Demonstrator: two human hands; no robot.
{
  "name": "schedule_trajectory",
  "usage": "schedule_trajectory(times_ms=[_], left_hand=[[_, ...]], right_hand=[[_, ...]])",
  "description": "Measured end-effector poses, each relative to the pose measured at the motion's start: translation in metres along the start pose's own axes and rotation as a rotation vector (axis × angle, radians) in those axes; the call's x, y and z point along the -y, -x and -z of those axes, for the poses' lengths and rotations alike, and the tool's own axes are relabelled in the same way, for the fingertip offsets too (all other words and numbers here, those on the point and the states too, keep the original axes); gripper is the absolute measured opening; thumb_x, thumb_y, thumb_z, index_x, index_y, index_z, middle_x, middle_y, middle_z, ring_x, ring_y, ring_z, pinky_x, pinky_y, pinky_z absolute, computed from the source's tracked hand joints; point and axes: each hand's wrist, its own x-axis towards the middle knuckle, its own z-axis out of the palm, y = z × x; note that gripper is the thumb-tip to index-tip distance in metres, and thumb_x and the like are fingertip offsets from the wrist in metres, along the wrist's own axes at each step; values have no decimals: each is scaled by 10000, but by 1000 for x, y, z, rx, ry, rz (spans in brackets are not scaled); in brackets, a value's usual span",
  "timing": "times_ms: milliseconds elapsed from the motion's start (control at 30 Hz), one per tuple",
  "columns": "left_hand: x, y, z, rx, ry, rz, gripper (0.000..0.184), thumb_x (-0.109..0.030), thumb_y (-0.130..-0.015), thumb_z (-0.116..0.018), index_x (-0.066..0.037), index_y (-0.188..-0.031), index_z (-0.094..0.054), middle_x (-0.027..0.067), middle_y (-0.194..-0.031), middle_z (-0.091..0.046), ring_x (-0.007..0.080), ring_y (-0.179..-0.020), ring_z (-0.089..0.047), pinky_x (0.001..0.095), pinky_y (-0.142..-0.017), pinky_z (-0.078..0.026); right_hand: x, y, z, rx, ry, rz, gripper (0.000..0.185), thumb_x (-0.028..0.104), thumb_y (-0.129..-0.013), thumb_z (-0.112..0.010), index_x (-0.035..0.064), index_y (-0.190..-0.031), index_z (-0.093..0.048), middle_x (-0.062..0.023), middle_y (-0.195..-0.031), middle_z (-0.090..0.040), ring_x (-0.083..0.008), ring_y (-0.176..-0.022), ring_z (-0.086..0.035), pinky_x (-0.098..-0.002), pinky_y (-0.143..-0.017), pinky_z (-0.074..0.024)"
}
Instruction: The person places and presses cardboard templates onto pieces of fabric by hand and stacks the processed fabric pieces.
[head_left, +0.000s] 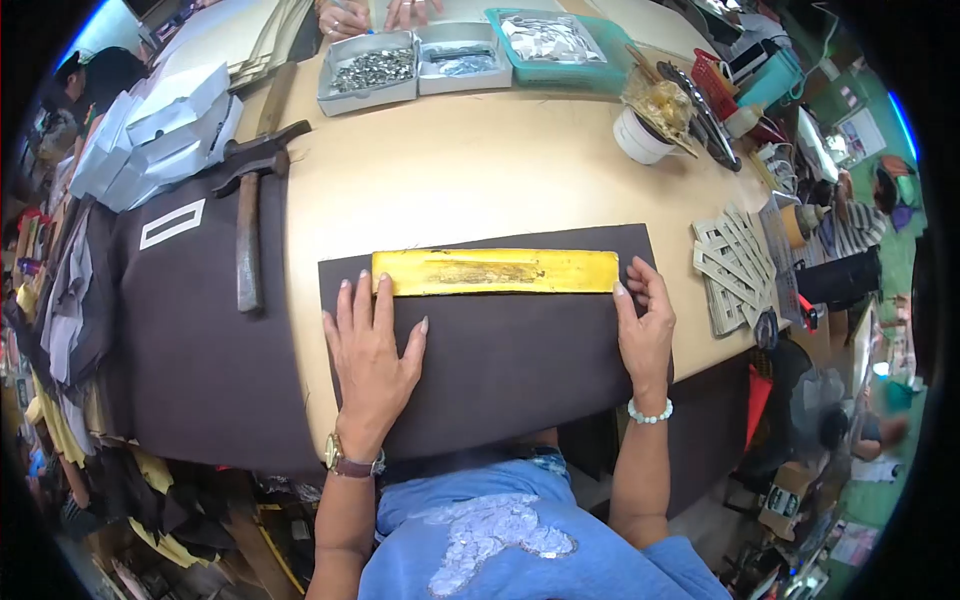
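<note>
A long yellow strip (pixel 495 271) with dark scuffs along its middle lies flat across the upper part of a dark brown sheet (pixel 500 350). My left hand (pixel 372 350) rests palm down on the sheet, fingers spread, with fingertips touching the strip's left end. At the right end, my right hand (pixel 648 325) has its thumb against the lower corner. Its other fingers are slightly bent and apart from the thumb, beside the strip's end. Neither hand is wrapped around anything.
Two hammers (pixel 250 215) lie at left near a white rectangular frame (pixel 172 224). At the back stand boxes of metal pieces (pixel 370 72) and a teal tray (pixel 570 75). A white tub (pixel 640 138) and stacked pale strips (pixel 730 270) are at right. Another person's hands (pixel 385 14) show at the far edge.
</note>
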Motion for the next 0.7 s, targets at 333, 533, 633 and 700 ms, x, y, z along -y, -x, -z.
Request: schedule_trajectory(times_ms=[333,533,633,700], left_hand=[[2,10,-4,-21,90,-8,659,-243,-815,-669,-18,-1372,-397,225,-1405,-378,402,-1336,-289,572,-1077,-205],[9,6,3,-84,260,10,591,-168,-743,-748,-33,-1275,-528,162,-1289,-510,372,-1289,-375,498,-1076,-253],[11,7,5,-98,294,30,559,-162,-726,-762,-38,-1235,-566,147,-1261,-532,364,-1278,-390,487,-1075,-258],[10,8,5,-95,277,37,544,-164,-726,-762,-43,-1223,-577,139,-1269,-531,363,-1280,-390,486,-1079,-255]], right_hand=[[3,9,-17,-179,304,173,352,96,-820,-638,-40,-1135,-560,-152,-969,-602,-308,-932,-567,-415,-891,-419],[-6,7,-16,-127,-64,-27,327,105,-837,-635,3,-1145,-590,-121,-1010,-640,-295,-1023,-561,-406,-938,-408],[-8,7,-13,-78,121,108,304,122,-835,-639,34,-1125,-625,-120,-1107,-633,-310,-1121,-526,-412,-992,-373],[-7,5,-11,-31,189,168,285,138,-834,-640,46,-1104,-643,-111,-1142,-624,-315,-1157,-504,-418,-1015,-348]])
